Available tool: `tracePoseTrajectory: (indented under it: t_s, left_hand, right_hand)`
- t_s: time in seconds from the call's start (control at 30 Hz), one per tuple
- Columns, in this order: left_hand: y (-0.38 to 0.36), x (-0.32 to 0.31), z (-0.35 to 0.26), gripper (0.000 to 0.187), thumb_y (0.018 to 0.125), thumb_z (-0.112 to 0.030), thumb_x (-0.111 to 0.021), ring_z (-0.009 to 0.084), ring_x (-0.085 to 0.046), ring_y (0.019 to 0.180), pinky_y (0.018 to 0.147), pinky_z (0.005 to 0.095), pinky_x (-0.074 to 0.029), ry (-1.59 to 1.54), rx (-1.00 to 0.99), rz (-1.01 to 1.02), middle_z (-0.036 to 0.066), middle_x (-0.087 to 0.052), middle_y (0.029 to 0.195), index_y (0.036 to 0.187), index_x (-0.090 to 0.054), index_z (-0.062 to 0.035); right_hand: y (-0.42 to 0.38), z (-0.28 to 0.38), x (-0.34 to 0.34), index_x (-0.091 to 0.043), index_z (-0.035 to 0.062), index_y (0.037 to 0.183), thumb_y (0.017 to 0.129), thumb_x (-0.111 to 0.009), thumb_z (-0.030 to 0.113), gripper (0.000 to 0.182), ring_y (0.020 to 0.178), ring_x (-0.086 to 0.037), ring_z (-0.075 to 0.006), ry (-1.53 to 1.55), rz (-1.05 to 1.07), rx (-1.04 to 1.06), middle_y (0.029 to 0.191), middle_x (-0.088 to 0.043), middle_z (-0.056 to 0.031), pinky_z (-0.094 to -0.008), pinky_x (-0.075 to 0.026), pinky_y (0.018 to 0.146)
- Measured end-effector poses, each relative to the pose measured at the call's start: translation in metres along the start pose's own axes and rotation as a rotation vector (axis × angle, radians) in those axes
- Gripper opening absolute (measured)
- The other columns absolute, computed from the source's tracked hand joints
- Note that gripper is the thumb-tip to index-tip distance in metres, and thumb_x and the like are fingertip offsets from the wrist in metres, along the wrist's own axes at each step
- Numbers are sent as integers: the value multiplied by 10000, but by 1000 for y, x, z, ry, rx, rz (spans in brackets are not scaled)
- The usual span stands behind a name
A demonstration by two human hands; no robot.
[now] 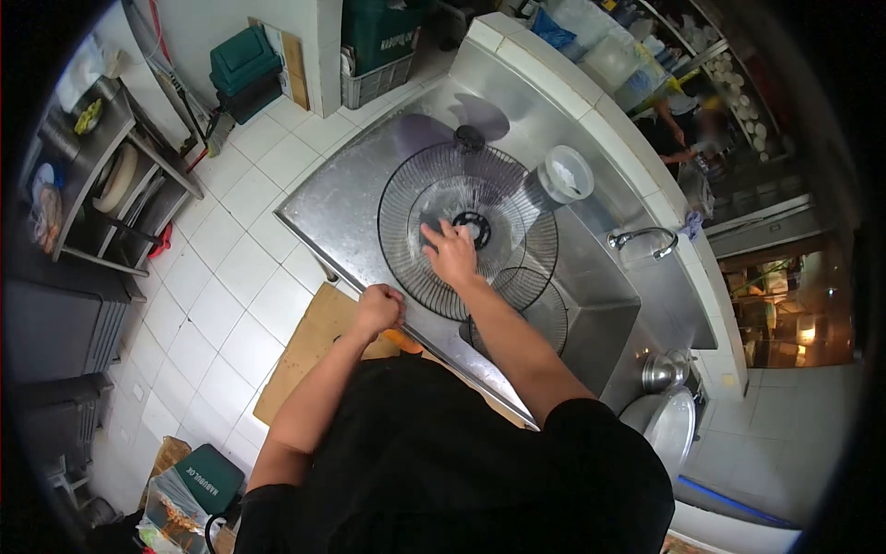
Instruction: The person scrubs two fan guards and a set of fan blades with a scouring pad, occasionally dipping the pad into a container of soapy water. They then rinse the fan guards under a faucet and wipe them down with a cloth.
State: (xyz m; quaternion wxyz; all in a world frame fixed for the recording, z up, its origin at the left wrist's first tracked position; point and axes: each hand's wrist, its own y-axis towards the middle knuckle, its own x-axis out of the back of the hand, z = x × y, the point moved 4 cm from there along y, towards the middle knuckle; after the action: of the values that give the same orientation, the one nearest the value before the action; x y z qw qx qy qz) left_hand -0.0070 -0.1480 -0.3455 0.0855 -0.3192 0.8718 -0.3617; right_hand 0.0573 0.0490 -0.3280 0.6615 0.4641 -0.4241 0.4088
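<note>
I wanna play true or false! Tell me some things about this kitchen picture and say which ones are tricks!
1. The bare right hand is at the big round black wire fan grille. True.
2. The bare left hand grips the curved silver metal tap. False: the left hand is by the front edge of the shiny steel counter, away from the tap.
3. Flat brown cardboard lies on the white tiled floor. True.
4. The person's sleeves are bright red. False: the sleeves are black.
</note>
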Motion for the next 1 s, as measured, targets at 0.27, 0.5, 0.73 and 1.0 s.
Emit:
tracePoseTrajectory:
  t_s: [0.27,0.5,0.73,1.0]
  left_hand:
    - [74,58,-37,693,831,-261,-728,305,-715,938,837,392,-557,100,-282,-464,195,-729,1035,1418,-492,22]
    - [68,43,-12,326,1043,-98,-509,219,-670,588,453,366,-528,23,-214,-111,132,-681,821,1358,-491,-13]
    - [15,9,19,466,971,-44,-535,331,-741,703,601,443,-602,381,-380,-292,258,-709,944,1403,-362,-16]
    - [45,0,60,312,1013,-49,-484,393,-721,746,660,492,-587,377,-492,-269,289,-681,970,1299,-370,-3]
  right_hand:
    - [-38,65,-2,-652,214,1371,897,-740,268,485,1173,-536,-383,229,209,16,1397,-574,-209,-466,-501,995]
    - [-88,47,33,-630,203,1372,877,-751,256,513,1181,-534,-354,167,269,420,1447,-528,-179,-461,-496,978]
    - [-32,60,-2,-636,175,1364,865,-746,244,515,1111,-554,-346,115,26,331,1321,-582,-190,-455,-506,952]
    - [32,21,-32,-618,110,1392,963,-649,262,456,1112,-581,-420,-4,-20,-283,1307,-612,-302,-483,-513,932]
